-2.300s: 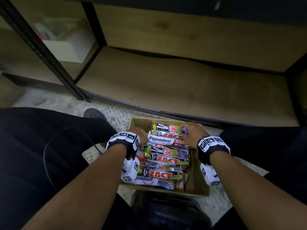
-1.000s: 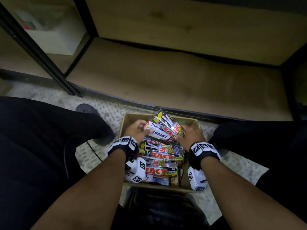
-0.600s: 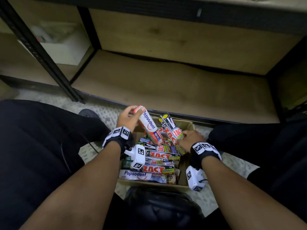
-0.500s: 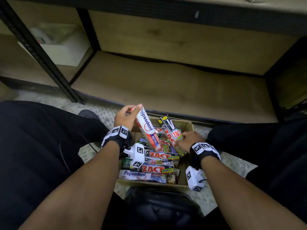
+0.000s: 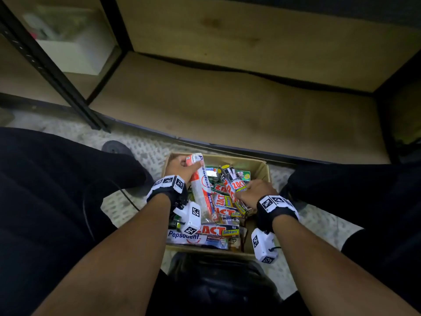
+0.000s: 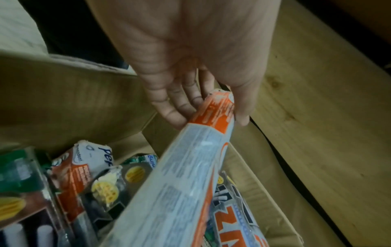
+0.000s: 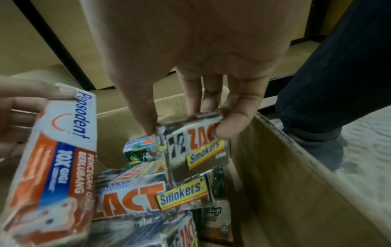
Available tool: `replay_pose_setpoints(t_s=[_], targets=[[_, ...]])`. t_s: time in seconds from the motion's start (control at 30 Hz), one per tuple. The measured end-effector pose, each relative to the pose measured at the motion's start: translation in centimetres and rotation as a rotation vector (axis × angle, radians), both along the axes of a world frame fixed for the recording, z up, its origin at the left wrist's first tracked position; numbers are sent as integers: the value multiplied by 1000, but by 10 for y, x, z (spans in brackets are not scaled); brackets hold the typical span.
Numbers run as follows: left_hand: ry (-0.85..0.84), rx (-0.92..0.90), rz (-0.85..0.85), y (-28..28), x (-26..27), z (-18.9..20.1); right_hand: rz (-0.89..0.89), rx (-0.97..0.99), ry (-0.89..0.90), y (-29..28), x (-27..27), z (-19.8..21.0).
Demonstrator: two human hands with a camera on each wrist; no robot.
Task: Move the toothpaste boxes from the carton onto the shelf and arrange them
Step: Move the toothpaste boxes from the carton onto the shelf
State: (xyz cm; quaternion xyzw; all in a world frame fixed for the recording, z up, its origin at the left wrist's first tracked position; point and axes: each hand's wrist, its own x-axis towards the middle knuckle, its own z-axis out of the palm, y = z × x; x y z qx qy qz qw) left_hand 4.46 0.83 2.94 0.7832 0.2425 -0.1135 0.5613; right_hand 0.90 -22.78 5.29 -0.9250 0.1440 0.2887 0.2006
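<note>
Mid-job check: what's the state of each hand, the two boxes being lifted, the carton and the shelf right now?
left hand: gripping the Pepsodent box's end
Pepsodent box: tilted up over the carton
right hand: pinching the Zact box
Zact box: raised at a slant
carton: open, full of boxes
shelf: bare

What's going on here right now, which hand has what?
A person crouches over a cardboard carton full of toothpaste boxes. The left hand grips a white and orange Pepsodent box by its end, tilted up out of the pile. The right hand pinches the end of a ZACT Smokers box, also lifted at an angle. Both boxes are over the carton; the wooden shelf ahead holds none in view.
</note>
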Motion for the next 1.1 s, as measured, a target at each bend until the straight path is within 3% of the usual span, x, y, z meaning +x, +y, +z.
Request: replay_pose_setpoints(t_s=[0.13,0.23,0.47,0.6,0.87,1.1], targets=[[122,-35,-94,-8,5,-15,20,0,-20,5,1,-8],[238,-164,-178,-18,0,-19,32,-17,-66,9,2,-13],[361,-75,-248,-21,-9,-33,12,24,-74,14,4,-20],[371,-49,-260,-21,-7,-33,7,40,-63,14,6,-18],[352,-189,-36,-27,-21,-17,26,50,-47,12,0,1],[300,-142,-119,-21,-33,-5,26,120,-86,9,-13,38]])
